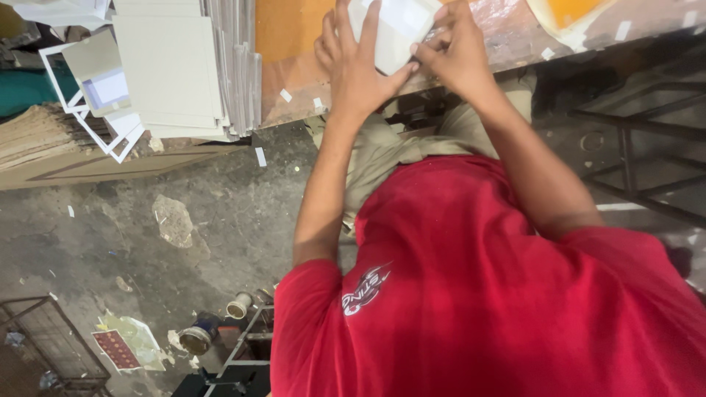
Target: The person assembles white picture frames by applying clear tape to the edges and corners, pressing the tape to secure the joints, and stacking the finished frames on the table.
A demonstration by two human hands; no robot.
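Observation:
Both of my hands are up at the edge of a worn orange-brown worktable (294, 44). Together they hold a small white card piece (401, 26) that lies on the tabletop. My left hand (357, 70) spreads its fingers over the piece's left side and lower edge. My right hand (456, 55) pinches its right edge with thumb and fingers. Below the hands I see my red shirt (478, 294) and khaki trousers (390, 147).
A stack of pale grey board sheets (169, 70) and white frames (81, 110) lies left of the table. A brown board stack (44, 136) sits lower left. A dark metal frame (632, 147) stands at right. On the concrete floor are a wire crate (44, 338) and cans (197, 338).

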